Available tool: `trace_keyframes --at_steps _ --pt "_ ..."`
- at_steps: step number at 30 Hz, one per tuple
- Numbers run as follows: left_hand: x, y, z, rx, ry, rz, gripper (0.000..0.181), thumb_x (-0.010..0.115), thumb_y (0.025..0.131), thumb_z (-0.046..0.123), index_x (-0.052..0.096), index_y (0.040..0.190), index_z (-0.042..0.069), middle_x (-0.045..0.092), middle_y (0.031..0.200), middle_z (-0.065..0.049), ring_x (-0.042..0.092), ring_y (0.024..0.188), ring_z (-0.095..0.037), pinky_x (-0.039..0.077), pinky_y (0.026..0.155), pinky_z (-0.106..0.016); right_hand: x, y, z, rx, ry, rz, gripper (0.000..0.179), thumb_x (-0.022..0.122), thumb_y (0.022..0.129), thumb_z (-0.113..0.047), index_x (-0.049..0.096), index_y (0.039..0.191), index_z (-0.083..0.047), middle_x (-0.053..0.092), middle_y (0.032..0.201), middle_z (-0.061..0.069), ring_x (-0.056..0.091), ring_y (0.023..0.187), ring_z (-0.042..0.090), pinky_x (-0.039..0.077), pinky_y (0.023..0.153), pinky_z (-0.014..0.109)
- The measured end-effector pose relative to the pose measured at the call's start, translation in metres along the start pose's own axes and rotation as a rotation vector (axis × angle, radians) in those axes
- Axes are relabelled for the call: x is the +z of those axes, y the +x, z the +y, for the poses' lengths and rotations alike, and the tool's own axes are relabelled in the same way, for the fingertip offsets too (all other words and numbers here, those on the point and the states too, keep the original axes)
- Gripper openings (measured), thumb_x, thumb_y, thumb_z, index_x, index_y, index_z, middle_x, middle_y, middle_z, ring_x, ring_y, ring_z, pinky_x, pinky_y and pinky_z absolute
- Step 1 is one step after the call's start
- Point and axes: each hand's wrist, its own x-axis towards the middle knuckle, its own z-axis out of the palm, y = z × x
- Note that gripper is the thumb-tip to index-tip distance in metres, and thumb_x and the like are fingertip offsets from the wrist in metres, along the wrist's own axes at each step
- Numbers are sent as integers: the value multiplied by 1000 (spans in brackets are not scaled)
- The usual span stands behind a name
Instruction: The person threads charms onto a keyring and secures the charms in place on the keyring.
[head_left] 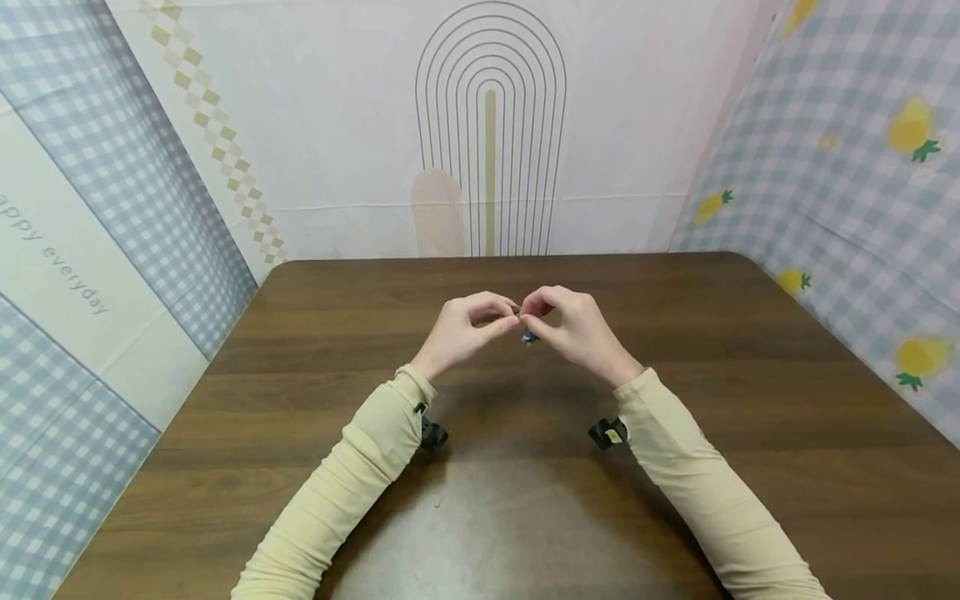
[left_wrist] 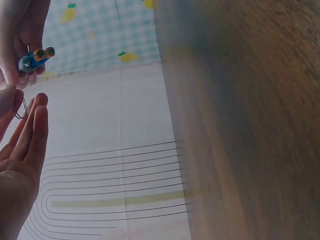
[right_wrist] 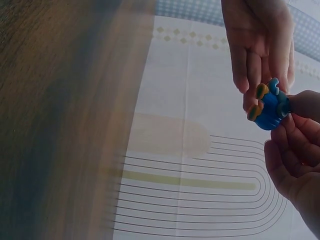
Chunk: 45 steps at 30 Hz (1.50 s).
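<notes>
Above the table both hands meet at their fingertips around a small keychain. A blue figurine (right_wrist: 270,114) with orange feet is its charm, and it hangs just under the right fingertips in the head view. The left hand (head_left: 467,332) pinches the thin metal split ring (left_wrist: 25,106) between thumb and finger, its other fingers extended in the left wrist view. My right hand (head_left: 576,332) pinches the keychain right beside the figurine; the exact spot is hidden by the fingers.
The brown wooden table (head_left: 300,467) lies beneath the forearms. A small black camera (head_left: 432,435) sits at the left wrist, another black camera (head_left: 606,433) at the right. Behind the table hangs a white patterned cloth (head_left: 337,125), with checked cloths on both sides.
</notes>
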Motion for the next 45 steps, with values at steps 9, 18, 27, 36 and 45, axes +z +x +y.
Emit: trace_keyframes --at_steps 9,18,27,36,45 --pt "-2 0 0 20 -7 -35 8 70 88 10 70 89 2 71 106 -13 68 99 -22 54 94 -31 -3 0 4 16 9 -3 5 71 84 -2 67 88 -2 68 81 6 62 79 15 52 75 31" --pt "2 1 -1 94 141 -38 9 69 90 12 68 92 3 69 96 -9 66 88 -17 55 86 -26 0 -1 3 -26 11 11 7 71 84 -1 66 88 -3 68 80 6 63 78 16 53 74 36" --pt "-1 0 -2 213 228 -13 4 71 87 7 71 88 3 72 102 -11 68 87 -17 56 81 -27 -1 -1 6 -19 4 -25 6 70 84 0 67 89 -2 68 82 7 62 80 17 52 74 32" --pt "0 -2 -1 149 192 -25 7 69 89 11 69 88 4 71 97 -10 67 84 -16 56 82 -29 0 -3 8 -4 12 -42 5 69 85 1 67 89 -1 67 82 8 62 80 17 52 75 36" --pt "1 -1 -3 192 228 -18 6 69 89 9 70 91 3 70 101 -10 67 87 -17 56 83 -28 2 -2 6 -7 1 -44 5 70 85 0 67 90 0 68 83 8 62 80 18 52 75 33"
